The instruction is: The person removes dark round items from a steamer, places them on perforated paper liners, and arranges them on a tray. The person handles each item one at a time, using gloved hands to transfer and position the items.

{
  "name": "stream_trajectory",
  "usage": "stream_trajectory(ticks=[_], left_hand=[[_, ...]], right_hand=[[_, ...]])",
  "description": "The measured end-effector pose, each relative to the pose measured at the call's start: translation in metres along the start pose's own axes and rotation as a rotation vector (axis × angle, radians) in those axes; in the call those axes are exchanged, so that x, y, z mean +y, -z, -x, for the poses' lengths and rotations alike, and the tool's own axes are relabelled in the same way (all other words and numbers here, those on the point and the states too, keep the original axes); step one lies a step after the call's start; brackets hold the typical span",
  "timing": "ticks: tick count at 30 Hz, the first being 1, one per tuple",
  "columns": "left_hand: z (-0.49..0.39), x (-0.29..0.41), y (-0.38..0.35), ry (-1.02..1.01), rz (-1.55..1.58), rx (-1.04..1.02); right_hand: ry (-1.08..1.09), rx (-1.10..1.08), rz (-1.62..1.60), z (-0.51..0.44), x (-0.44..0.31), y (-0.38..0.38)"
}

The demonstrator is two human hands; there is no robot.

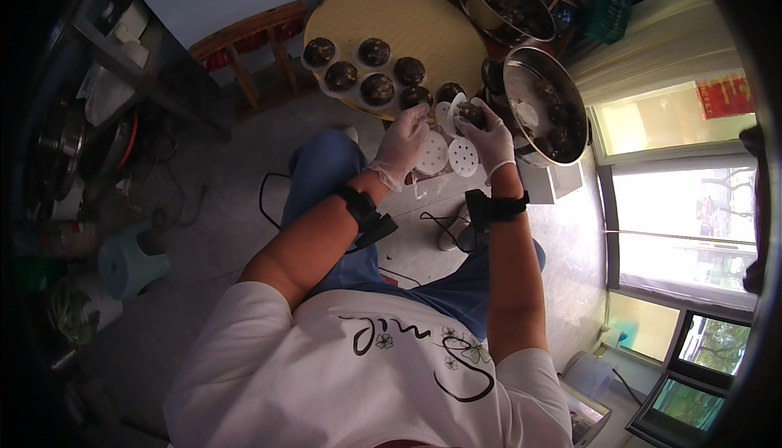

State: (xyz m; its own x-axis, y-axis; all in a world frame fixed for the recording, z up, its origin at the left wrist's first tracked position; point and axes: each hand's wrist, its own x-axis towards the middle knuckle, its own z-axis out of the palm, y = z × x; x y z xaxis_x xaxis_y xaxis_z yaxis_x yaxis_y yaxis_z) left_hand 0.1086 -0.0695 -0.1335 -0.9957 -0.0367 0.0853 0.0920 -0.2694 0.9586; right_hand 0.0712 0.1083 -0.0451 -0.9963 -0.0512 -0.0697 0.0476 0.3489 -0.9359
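My right hand, in a clear plastic glove, grips a dark, lumpy food ball. A white perforated paper liner stands tilted against the ball's left side. My left hand, gloved the same way, is at the table's near edge with its fingers bent. Whether anything is in its fingers cannot be made out. Between the hands lie a pile of perforated paper liners and a separate liner, with clear plastic wrapping below. Several dark balls sit on liners across the round yellow tabletop.
Right of the table stands a metal pot holding dark mixture and a pale lump. Another wide pan of dark pieces is behind it. A wooden chair is left of the table, and a pale blue stool stands farther left. Black cables hang near my knees.
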Motion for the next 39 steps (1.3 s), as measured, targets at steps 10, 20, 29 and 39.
stream_trajectory(ticks=[10,20,29,39], left_hand=[[0.007,0.03,-0.013,0.14,0.021,-0.081],[0.002,0.02,-0.009,0.067,-0.248,-0.007],[0.004,0.018,-0.003,0.12,-0.323,0.002],[0.01,0.028,-0.001,-0.176,-1.047,-0.084]], right_hand=[[-0.107,-0.14,-0.286,0.011,0.004,0.0],[-0.138,-0.226,-0.309,0.022,-0.006,0.008],[-0.058,-0.296,-0.668,0.034,-0.011,0.026],[-0.014,-0.212,-0.681,0.038,-0.026,0.041]])
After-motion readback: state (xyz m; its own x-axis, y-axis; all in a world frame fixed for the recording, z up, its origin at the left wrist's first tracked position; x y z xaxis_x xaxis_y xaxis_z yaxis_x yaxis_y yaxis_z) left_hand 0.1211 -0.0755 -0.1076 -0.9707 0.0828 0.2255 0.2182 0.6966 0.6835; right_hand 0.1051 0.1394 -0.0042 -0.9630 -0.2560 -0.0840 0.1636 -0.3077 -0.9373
